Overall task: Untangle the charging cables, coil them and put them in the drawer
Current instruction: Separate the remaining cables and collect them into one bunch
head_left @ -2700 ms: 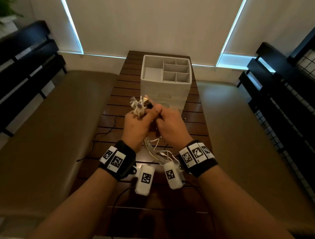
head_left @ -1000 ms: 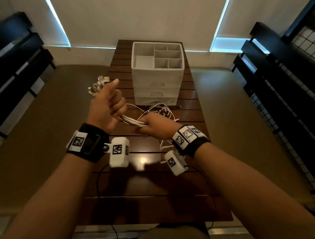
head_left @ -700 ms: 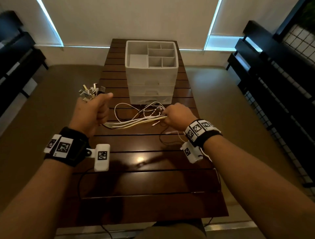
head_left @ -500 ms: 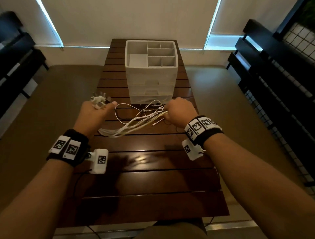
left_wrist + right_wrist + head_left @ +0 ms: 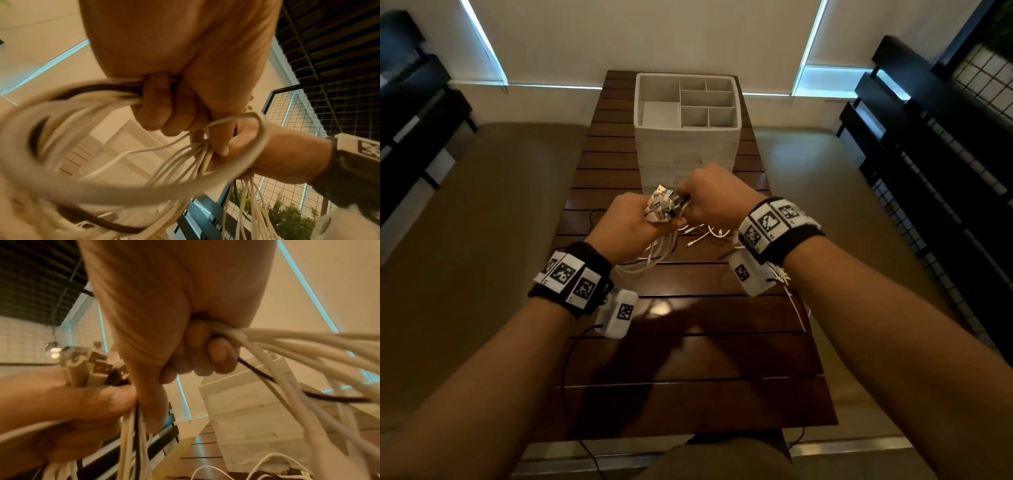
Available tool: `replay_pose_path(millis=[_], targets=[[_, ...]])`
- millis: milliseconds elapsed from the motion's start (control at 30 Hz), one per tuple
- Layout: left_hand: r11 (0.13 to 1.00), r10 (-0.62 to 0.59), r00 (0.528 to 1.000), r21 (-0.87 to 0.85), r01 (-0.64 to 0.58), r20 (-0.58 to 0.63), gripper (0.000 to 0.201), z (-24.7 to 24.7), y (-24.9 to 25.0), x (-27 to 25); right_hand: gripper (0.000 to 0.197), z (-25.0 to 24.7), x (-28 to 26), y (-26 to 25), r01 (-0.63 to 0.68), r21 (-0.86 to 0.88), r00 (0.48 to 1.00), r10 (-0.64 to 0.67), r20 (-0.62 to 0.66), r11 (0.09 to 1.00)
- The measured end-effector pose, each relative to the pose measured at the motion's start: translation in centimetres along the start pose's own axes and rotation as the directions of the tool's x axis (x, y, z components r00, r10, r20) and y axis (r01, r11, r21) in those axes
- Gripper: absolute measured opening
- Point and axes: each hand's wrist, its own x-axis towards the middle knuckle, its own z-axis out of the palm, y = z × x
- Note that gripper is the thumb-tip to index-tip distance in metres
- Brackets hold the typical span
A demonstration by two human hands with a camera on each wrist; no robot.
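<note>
A bundle of white charging cables (image 5: pixel 654 255), with one black one among them, hangs in a loop above the dark slatted table (image 5: pixel 688 359). My left hand (image 5: pixel 631 222) grips the bundle just below its USB plugs (image 5: pixel 664 204), which stick up from the fist. My right hand (image 5: pixel 710 198) is pressed against the left and grips the same cables. The left wrist view shows the left fingers (image 5: pixel 158 107) curled round the strands and the loop (image 5: pixel 123 186) sagging below. In the right wrist view the right fingers (image 5: pixel 205 358) clutch the cables beside the plugs (image 5: pixel 92 366).
A white drawer unit (image 5: pixel 686 154) with an open compartmented top tray stands just beyond my hands; its drawers look closed. Loose cable ends (image 5: pixel 705 236) lie on the table before it. Padded benches flank the table, and dark railings stand at both sides.
The hands were apart with the cables stretched between them. The right hand has come over to the left, folding the cables into a loop, and both hands now meet at the table's centre.
</note>
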Motion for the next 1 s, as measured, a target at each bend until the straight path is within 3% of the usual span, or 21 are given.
replay_pose_path(millis=[67,167,367,433,567,600,667,733,767,900,1000], targets=[[1.0,0.019,1.0,0.006,-0.019,-0.003,0.02,-0.5,0.3,0.3,0.018,-0.9,-0.3,0.6,0.023,0.115,0.999,-0.027,0.035,0.993],[0.998,0.066,0.997,0.023,-0.066,-0.027,0.026,-1.0,0.7,0.1,0.01,-1.3,-0.7,1.2,-0.012,0.288,0.996,-0.015,0.09,0.957],[0.999,0.043,0.991,0.024,-0.04,-0.13,0.021,-3.0,-0.1,-0.6,0.023,0.6,-1.5,5.5,-0.223,0.312,0.974,0.198,0.11,0.924],[0.999,0.021,0.992,0.033,-0.017,-0.128,0.019,-3.2,-0.7,-1.0,0.032,0.7,-2.0,6.3,-0.263,0.283,0.965,0.256,0.059,0.922],[0.999,-0.017,0.995,0.039,0.021,-0.095,0.021,-2.3,-1.3,-1.3,0.031,-0.1,-2.3,6.0,-0.195,0.271,0.958,0.242,-0.151,0.943],[0.999,-0.023,0.995,0.035,0.026,-0.094,0.022,-2.2,-1.4,-1.3,0.031,-0.1,-2.4,6.1,-0.201,0.243,0.965,0.234,-0.117,0.949],[0.999,-0.025,0.997,0.042,0.028,-0.068,0.022,-2.0,-1.4,-1.4,0.035,0.5,-2.6,6.6,-0.237,0.104,0.97,0.23,0.08,0.966],[0.999,-0.015,1.0,0.043,0.016,-0.018,0.019,-1.5,-1.5,-1.6,0.041,0.9,-2.8,7.2,-0.272,-0.053,0.931,0.276,0.239,0.961],[0.999,-0.01,1.0,0.038,0.01,0.001,0.017,-1.2,-1.4,-1.7,0.04,1.0,-2.6,7.5,-0.284,-0.101,0.923,0.3,0.241,0.954],[0.999,-0.039,0.998,-0.038,0.037,-0.053,0.016,-1.0,-1.1,-1.8,0.03,1.1,-1.7,8.1,-0.314,-0.07,0.949,0.314,-0.012,0.947],[0.996,-0.061,0.985,-0.07,0.051,-0.16,0.02,-2.5,-1.5,-1.5,0.037,2.6,-2.1,8.6,-0.323,0.124,0.942,0.331,-0.051,0.938]])
